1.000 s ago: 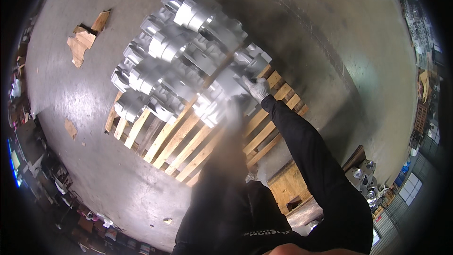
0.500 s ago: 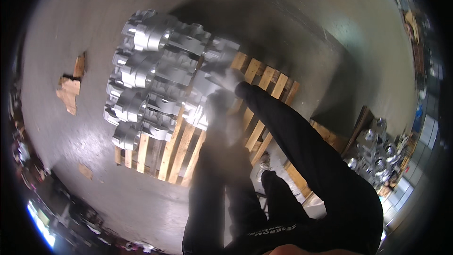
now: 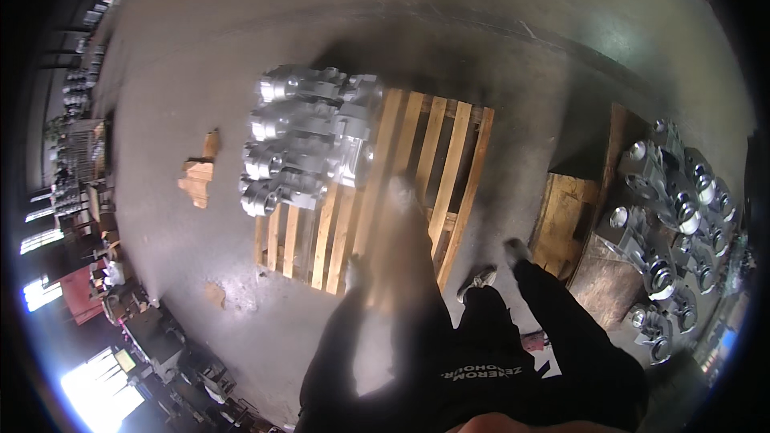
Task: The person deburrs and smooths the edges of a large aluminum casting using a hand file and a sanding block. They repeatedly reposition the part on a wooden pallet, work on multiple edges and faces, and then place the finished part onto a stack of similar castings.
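Several silver-grey metal castings point(image 3: 301, 124) with round ring ends lie in rows on the left part of a wooden pallet point(image 3: 455, 144). My left hand point(image 3: 353, 274), pale and blurred, hangs over the pallet's near slats, below the castings and apart from them. Off the pallet's right side is my right hand point(image 3: 516, 252), closer to a wooden board than to the castings. Nothing shows in either hand, but the fingers are too small and smeared to read. A blurred leg of mine reaches over the pallet between the hands.
More metal castings point(image 3: 682, 208) are heaped on a wooden base point(image 3: 597, 285) at the right. A wooden board point(image 3: 564, 212) lies beside them. My shoe point(image 3: 479, 281) stands near the pallet's right corner. Torn cardboard point(image 3: 196, 180) lies on the floor at left.
My right hand has left the castings and swung back right, off the pallet. The left hand has drawn back towards me. The view has shifted, bringing the heap at right further in.
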